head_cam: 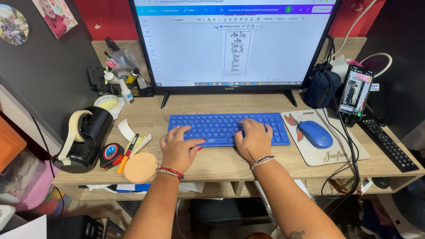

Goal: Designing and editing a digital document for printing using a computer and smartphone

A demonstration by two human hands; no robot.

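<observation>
Wooden desk [229, 164] against a red wall, pretty cluttered setup. Front and centre is a slim blue keyboard [228, 127], lying flat just below the monitor [230, 34], which shows a document editor. Both hands are on it: left hand [179, 150] rests at the near left corner with fingers loosely spread over the keys, right hand [253, 138] sits on the right half, fingers curled down onto keys. Neither is gripping anything, just typing posture.

Keyboard looks like thin, light, rigid plastic, so I'd guess it slides easily; grab it by the two short edges if you need to move it.

Blue mouse [314, 134] sits on a mousepad [322, 157] just right of it, a phone [356, 91] on a stand beyond. Tape dispenser [82, 139] and tape measure [111, 154] off to the left.
</observation>
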